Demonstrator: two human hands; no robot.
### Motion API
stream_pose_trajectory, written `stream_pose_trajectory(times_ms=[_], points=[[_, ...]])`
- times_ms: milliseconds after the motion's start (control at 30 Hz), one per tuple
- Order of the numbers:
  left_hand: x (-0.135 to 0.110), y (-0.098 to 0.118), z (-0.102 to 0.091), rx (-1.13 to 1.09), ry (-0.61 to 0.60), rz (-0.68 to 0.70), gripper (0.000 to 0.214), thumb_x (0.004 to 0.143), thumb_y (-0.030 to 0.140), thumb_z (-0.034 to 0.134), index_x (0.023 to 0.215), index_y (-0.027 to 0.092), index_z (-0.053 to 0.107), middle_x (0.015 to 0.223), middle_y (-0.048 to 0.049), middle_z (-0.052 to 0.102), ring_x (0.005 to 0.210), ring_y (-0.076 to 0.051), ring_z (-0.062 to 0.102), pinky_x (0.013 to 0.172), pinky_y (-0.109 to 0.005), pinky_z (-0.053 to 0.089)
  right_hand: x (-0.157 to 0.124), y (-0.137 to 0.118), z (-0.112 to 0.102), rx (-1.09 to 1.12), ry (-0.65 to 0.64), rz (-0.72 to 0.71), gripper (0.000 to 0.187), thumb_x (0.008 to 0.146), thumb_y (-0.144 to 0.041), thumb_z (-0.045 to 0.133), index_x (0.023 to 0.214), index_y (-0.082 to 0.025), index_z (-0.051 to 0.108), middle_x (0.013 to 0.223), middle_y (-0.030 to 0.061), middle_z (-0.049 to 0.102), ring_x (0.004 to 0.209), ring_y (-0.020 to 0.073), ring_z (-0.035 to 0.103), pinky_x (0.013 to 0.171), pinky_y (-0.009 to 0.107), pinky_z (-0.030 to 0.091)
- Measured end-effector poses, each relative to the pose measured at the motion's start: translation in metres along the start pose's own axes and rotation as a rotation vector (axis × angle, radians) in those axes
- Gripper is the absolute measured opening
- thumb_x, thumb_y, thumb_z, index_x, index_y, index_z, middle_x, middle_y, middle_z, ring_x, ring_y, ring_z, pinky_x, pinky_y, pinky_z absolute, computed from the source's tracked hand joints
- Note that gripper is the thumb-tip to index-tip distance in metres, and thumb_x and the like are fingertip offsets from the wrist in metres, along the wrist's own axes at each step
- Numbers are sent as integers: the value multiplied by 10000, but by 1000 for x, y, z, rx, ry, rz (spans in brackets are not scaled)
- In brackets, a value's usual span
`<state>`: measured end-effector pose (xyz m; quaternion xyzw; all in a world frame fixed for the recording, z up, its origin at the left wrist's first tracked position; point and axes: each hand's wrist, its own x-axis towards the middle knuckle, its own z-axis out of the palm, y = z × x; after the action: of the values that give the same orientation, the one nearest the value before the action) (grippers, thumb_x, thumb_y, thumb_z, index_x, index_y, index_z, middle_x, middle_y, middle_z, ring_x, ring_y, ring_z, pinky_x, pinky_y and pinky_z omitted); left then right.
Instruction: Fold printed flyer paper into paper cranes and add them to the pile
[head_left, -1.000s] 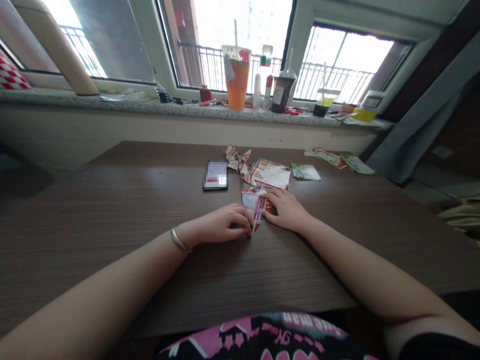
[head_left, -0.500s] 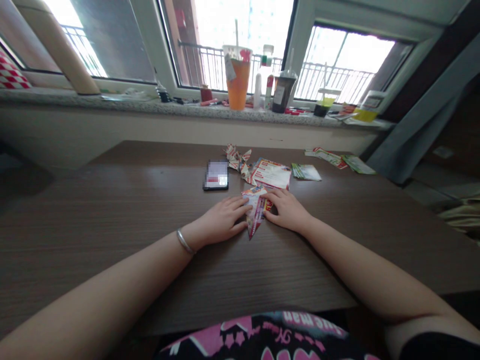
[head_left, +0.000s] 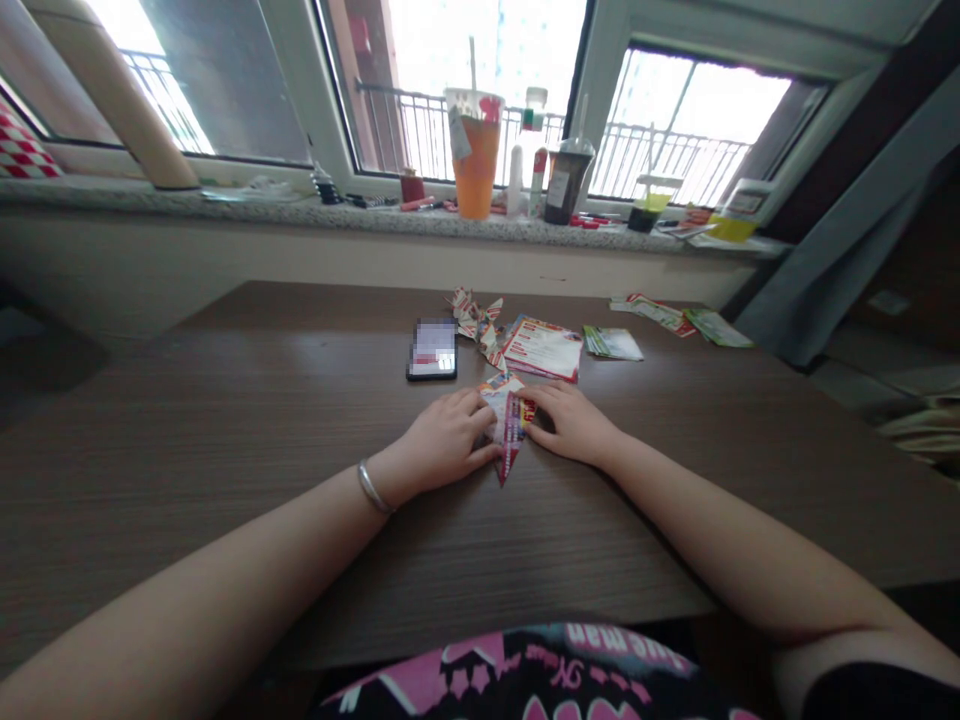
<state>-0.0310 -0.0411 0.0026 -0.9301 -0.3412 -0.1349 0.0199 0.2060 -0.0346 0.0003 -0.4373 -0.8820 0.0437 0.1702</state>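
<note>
Wood-grain table (head_left: 225, 430): a folded printed-paper piece (head_left: 511, 430) lies between the hands, long axis running toward the person, point nearest the body. Left hand (head_left: 442, 440) and right hand (head_left: 574, 425) stand apart, fingers resting on either side, not pinching.

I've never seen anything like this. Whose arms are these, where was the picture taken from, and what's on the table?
There's no machine here. These are a person's own bare arms, seen by a camera worn on their head that looks forward and down. The left hand, with a metal bangle on its wrist, and the right hand both touch a folded piece of printed paper on a brown wood-grain table. Just beyond lie a phone with a blurred screen, a printed flyer and a folded paper shape.
</note>
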Motion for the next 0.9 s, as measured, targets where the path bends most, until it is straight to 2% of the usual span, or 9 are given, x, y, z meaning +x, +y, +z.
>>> stream_pose_trajectory(times_ms=[133, 267, 400, 567, 733, 900], points=[[0, 4, -1, 17, 1, -31, 396, 892, 526, 508, 1032, 164, 591, 1133, -115, 572, 1034, -252, 560, 933, -411, 458, 1, 0, 2, 60, 15, -19, 440, 827, -332, 602, 1239, -181, 562, 1199, 110, 633, 1112, 253, 550, 980, 425, 416], [0, 3, 2, -15, -6, -32, 430, 893, 554, 484, 1047, 163, 573, 1201, -129, 566, 1134, -274, 531, 989, -431, 423, 1, 1, 6, 74, 56, -20, 514, 825, -325, 597, 1308, -173, 504, 1351, 126, 537, 1226, 256, 492, 1028, 434, 391], [-3, -2, 3, -55, -32, -18, 539, 867, 588, 498, 1173, 144, 507, 1308, -158, 531, 1274, -287, 445, 1066, -428, 358, 0, 2, 8, 58, 19, 13, 567, 850, -397, 575, 1348, -149, 469, 1326, 142, 562, 1230, 265, 499, 1037, 452, 389], [-5, -6, 3, -44, -86, 0, 626, 882, 575, 481, 1309, 121, 436, 1377, -167, 496, 1311, -280, 424, 1095, -410, 319, 0, 3, 8, 83, 35, -9, 581, 839, -379, 596, 1349, -131, 470, 1333, 144, 559, 1222, 265, 508, 1042, 440, 392], [-5, -6, 7, 43, -123, 8, 527, 992, 434, 318, 1403, 110, 380, 1468, -152, 413, 1368, -268, 355, 1121, -399, 272, 2, 5, 7, 214, 129, 29, 474, 849, -293, 578, 1301, -162, 517, 1289, 122, 593, 1173, 234, 549, 1017, 417, 417], [-6, -6, 6, 92, -111, 37, 496, 994, 422, 321, 1395, 148, 419, 1472, -128, 418, 1357, -264, 373, 1111, -391, 290, 2, 5, 0, 304, 133, 80, 336, 926, -293, 473, 1214, -165, 589, 1089, 89, 683, 1008, 197, 616, 943, 380, 457]])
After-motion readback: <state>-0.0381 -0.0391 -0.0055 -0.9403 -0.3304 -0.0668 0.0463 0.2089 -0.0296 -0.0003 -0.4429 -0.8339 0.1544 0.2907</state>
